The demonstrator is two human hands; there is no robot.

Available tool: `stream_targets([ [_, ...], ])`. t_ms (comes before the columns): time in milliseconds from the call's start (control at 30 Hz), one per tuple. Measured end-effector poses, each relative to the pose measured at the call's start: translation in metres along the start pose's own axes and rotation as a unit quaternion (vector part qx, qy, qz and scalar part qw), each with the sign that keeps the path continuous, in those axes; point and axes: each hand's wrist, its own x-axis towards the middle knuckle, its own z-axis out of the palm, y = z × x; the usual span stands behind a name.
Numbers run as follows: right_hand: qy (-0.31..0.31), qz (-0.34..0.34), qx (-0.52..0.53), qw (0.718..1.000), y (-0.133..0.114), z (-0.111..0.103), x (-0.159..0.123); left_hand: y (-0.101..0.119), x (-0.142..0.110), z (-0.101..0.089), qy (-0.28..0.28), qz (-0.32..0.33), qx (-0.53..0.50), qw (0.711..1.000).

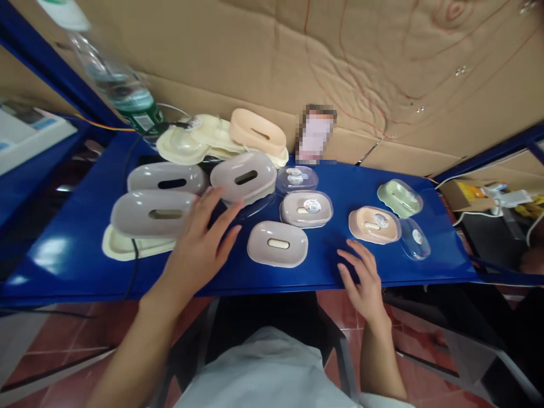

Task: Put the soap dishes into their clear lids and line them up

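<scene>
My left hand [204, 232] has its fingers apart beside several grey oval plastic shells with slots. Its fingertips reach the near edge of one grey shell [229, 173]; whether they touch it I cannot tell. Two more, a back shell [144, 180] and a front shell [131, 212], lie left of the hand, with a cream piece [117, 243] under the front one. Between my hands sits a grey soap-box-like container [259, 243] with a pale bar in its slot. My right hand [363, 280], fingers spread and holding nothing, hovers at the table's front edge near a peach container [357, 226] with a clear cover.
Behind the grey container are a covered, labelled grey one [293, 212] and a clear lid [304, 181]. A green container [389, 195] and another clear lid [414, 243] lie right. Cream pieces [178, 144], a peach shell [242, 124], a bottle [131, 96] and a phone [317, 136] stand behind.
</scene>
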Motion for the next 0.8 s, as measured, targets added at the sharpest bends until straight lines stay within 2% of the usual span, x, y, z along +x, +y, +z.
stream_targets([
  [67,0.022,0.014,-0.025,0.999,0.013,-0.011,-0.006,0.013,-0.015,0.004,0.001,0.04,-0.013,0.999],
  [133,0.05,0.033,-0.062,0.996,0.035,-0.027,-0.01,0.026,-0.031,0.011,-0.023,0.072,-0.027,0.997],
  [200,0.091,0.068,-0.117,0.987,0.064,-0.045,-0.014,0.034,-0.044,0.021,-0.065,0.092,-0.038,0.993],
  [267,0.137,0.131,-0.186,0.964,0.096,-0.061,-0.018,0.038,-0.053,0.029,-0.099,0.1,-0.04,0.989],
  [333,0.136,0.212,-0.231,0.94,0.125,-0.07,-0.023,0.038,-0.056,0.034,-0.11,0.095,-0.049,0.988],
  [433,0.098,0.288,-0.219,0.927,0.149,-0.073,-0.032,0.038,-0.057,0.036,-0.096,0.08,-0.072,0.99],
  [533,0.127,0.314,-0.199,0.92,0.151,-0.071,-0.039,0.038,-0.058,0.033,-0.07,0.059,-0.077,0.993],
  [633,0.198,0.301,-0.2,0.911,0.138,-0.066,-0.045,0.039,-0.059,0.032,-0.044,-0.003,-0.091,0.995],
  [733,0.317,0.25,-0.147,0.903,0.107,-0.051,-0.043,0.04,-0.058,0.031,-0.053,-0.05,-0.116,0.991],
  [800,0.351,0.208,-0.091,0.909,0.075,-0.033,-0.037,0.04,-0.057,0.03,-0.068,-0.062,-0.131,0.987],
])
